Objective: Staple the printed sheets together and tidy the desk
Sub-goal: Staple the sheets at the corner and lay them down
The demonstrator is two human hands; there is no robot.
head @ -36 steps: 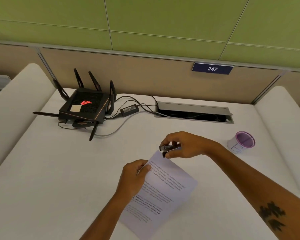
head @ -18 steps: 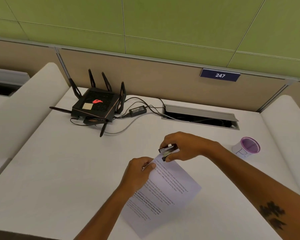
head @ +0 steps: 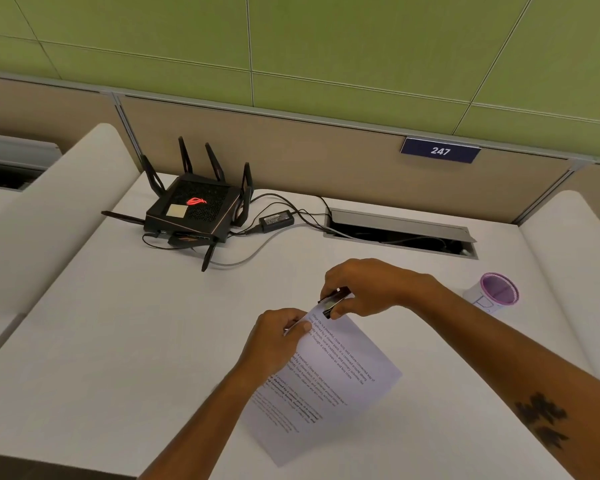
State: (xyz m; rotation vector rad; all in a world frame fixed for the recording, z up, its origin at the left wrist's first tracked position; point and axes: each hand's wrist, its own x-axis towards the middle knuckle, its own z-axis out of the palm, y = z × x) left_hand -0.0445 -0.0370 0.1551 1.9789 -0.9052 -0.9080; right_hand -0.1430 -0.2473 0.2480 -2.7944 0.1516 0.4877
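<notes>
The printed sheets are held slanted just above the white desk, text side up. My left hand pinches their upper left edge between thumb and fingers. A small black and silver stapler sits over the sheets' top corner, and my right hand is closed around it, thumb underneath and fingers on top. The stapler's jaws straddle the corner; most of its body is hidden by my fingers.
A black router with antennas and its power adapter with cables sit at the back left. An open cable tray is set into the desk's rear. A white cup with a purple rim stands at the right. Padded dividers flank the desk.
My right hand has brought the stapler down from just above the top corner onto the sheets. The left hand keeps its pinch on the edge. The camera view has shifted left.
</notes>
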